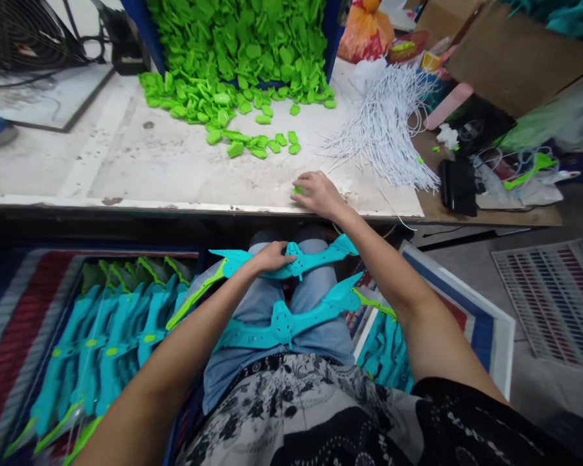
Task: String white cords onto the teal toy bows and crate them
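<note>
My left hand (273, 256) is closed on a long turquoise plastic part (315, 260) that lies across my thighs, thumb near its round hub. Over the front of the table, my right hand (319, 194) has its fingers bent around a small green plastic piece (298, 189), partly hidden by them. Nearer my waist, a second turquoise part (282, 323) of the same shape rests on my lap, with a thin green strip at its right end. Loose green pieces (260, 144) are scattered on the tabletop beyond my right hand.
A blue bin (140, 29) spills a heap of green pieces (243, 52) onto the white table (102, 162). To its right lies a bundle of white cords (388, 123). Turquoise parts with green strips (111, 323) fill a crate at left; more turquoise parts (386, 349) sit in a box at right.
</note>
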`<state>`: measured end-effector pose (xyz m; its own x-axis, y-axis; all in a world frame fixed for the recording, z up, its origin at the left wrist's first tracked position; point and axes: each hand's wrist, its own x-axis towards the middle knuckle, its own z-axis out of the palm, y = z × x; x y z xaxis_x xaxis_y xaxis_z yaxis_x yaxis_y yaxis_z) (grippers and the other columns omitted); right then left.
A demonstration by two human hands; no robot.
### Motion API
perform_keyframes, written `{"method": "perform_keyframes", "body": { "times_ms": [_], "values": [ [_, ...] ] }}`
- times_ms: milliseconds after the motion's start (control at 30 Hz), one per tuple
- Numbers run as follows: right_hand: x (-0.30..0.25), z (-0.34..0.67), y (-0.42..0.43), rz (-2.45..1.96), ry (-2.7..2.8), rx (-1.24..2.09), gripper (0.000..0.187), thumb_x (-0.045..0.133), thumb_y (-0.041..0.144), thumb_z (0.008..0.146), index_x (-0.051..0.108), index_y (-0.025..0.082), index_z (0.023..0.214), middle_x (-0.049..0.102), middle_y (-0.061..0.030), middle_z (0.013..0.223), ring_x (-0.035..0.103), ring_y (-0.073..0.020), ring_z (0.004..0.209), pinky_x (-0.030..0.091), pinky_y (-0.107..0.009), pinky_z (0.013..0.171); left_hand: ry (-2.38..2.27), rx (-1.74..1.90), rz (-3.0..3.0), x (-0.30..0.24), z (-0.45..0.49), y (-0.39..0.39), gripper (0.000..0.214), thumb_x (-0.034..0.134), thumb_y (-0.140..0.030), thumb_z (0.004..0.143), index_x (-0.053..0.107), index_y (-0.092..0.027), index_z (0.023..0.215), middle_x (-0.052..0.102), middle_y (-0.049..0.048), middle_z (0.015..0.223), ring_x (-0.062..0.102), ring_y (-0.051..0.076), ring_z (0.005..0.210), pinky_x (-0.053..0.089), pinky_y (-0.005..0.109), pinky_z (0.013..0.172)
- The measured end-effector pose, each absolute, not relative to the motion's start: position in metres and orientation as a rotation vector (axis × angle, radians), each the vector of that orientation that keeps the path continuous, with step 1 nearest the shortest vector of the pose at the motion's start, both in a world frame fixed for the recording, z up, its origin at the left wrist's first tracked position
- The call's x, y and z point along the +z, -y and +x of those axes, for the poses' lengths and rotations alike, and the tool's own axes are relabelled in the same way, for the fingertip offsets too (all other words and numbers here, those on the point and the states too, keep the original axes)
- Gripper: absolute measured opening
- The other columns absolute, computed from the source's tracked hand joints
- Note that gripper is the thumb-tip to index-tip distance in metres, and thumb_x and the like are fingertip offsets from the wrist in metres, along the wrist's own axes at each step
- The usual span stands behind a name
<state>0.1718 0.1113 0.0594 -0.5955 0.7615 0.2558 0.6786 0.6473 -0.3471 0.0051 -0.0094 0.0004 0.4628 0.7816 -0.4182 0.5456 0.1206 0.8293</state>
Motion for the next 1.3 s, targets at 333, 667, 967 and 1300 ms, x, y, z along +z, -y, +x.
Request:
{"method": "perform_keyframes", "body": {
  "times_ms": [333,667,967,1300],
  "values": [
    [0.056,0.186,-0.060,-0.966,2.459,0.449,0.029,0.051,0.035,0.090,0.062,0.018,0.110,0.060,-0.0100,0.115,0.051,-0.0245,0.109,0.039,-0.044,0.096,-1.143,0.289,1.331,-0.008,-0.003,0.001,0.032,0.059,-0.043,0.070,0.068,-0.016,0.086,0.066,0.0013,0.079,0.055,0.016,0.071,0.041,0.024,0.062],
    [-0.008,0.200,0.036,-1.035,2.396,0.814,0.025,0.052,0.038,0.089,0.069,0.024,0.100,0.065,-0.0073,0.118,0.053,-0.0236,0.110,0.042,-0.047,0.098,-1.050,0.370,1.022,-0.013,-0.003,0.000,0.038,0.061,-0.053,0.072,0.062,-0.014,0.071,0.051,-0.0016,0.057,0.042,0.010,0.053,0.034,0.024,0.053],
    [-0.003,0.188,0.039,-1.291,2.147,0.893,0.017,0.067,0.028,0.077,0.067,0.023,0.093,0.066,-0.0065,0.109,0.056,-0.0222,0.105,0.044,-0.041,0.095,-1.128,0.361,1.289,-0.010,0.001,0.005,0.039,0.065,-0.052,0.066,0.064,-0.014,0.074,0.043,-0.0040,0.055,0.034,0.009,0.051,0.022,0.023,0.047],
    [0.001,0.180,0.010,-1.637,2.178,1.117,0.069,0.085,0.028,0.047,0.061,0.025,0.111,0.066,0.0028,0.085,0.059,-0.0148,0.074,0.042,-0.025,0.068,-1.236,0.414,1.123,-0.010,0.009,0.008,0.041,0.073,-0.046,0.055,0.066,-0.012,0.077,0.048,-0.0053,0.053,0.036,0.008,0.049,0.027,0.022,0.046]
  ]
}}
